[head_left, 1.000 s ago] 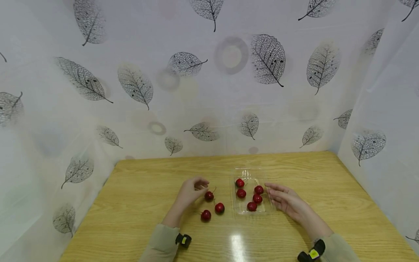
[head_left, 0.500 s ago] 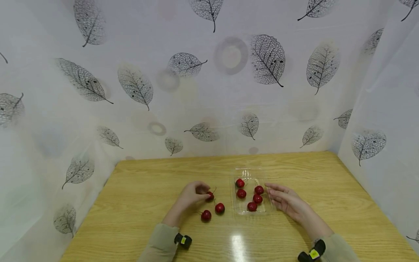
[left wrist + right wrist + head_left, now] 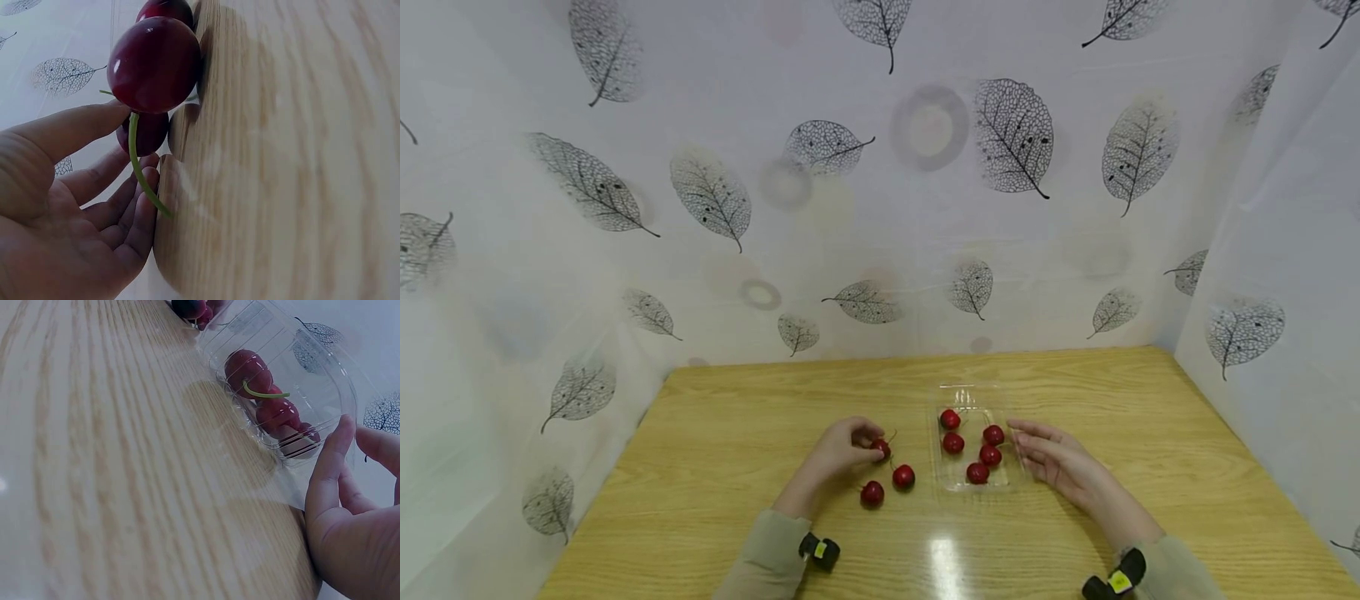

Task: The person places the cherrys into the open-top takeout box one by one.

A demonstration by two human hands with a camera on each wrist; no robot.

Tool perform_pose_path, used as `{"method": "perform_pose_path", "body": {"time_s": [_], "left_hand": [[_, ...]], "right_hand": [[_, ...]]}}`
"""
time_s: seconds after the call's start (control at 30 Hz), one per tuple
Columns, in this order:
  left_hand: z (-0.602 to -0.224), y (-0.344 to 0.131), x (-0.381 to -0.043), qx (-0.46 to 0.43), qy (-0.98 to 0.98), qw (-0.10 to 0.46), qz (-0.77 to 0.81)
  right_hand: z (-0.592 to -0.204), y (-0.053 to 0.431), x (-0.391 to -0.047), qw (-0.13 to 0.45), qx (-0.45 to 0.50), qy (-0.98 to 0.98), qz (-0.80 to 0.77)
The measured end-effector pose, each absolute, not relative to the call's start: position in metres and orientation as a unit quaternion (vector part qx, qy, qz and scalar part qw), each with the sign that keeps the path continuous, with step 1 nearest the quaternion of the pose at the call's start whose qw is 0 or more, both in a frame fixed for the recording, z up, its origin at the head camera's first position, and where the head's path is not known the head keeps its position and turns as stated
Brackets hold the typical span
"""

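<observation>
My left hand [image 3: 835,450] pinches a dark red cherry [image 3: 882,450] between thumb and fingers, low over the table left of the box. Close by lie two more loose cherries, one nearer the box [image 3: 903,477] and one toward me [image 3: 872,494]. In the left wrist view the held cherry [image 3: 149,139] is partly hidden behind a nearer cherry [image 3: 155,65] with a green stem. A clear plastic box [image 3: 958,483] holds several cherries. Against its right side rests my right hand [image 3: 1063,467], fingers loosely extended, the thumb [image 3: 337,440] at the wall.
All of this stands on a wood-grain table [image 3: 737,417]. A pale leaf-printed sheet [image 3: 917,208] rises behind the table's far edge and along both sides. The box's clear lid flap [image 3: 967,393] lies toward the back.
The left hand has moved slightly right, and its thumb and fingers have closed on the cherry at its fingertips. The right hand and the box have stayed still.
</observation>
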State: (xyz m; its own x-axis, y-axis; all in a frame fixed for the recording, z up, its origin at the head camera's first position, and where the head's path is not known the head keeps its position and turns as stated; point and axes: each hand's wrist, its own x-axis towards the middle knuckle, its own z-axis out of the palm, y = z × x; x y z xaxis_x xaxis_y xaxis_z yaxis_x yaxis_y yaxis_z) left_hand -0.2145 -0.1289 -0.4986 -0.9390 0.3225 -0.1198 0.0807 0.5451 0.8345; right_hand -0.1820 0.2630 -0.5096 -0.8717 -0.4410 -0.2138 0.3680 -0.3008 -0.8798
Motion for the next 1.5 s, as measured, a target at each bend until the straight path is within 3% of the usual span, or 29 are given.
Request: {"method": "perform_pose_path", "body": {"time_s": [0.6,1.5], "left_hand": [[-0.4989,-0.1295,-0.2113,0.131,0.873,0.126,0.453],[-0.4957,-0.1266,-0.2116,0.083,0.872,0.093,0.473]], "right_hand": [[-0.5117,0.2637,-0.1825,0.252,-0.037,0.532,-0.807],[-0.5105,0.2635,-0.1829,0.250,-0.026,0.544,-0.800]]}}
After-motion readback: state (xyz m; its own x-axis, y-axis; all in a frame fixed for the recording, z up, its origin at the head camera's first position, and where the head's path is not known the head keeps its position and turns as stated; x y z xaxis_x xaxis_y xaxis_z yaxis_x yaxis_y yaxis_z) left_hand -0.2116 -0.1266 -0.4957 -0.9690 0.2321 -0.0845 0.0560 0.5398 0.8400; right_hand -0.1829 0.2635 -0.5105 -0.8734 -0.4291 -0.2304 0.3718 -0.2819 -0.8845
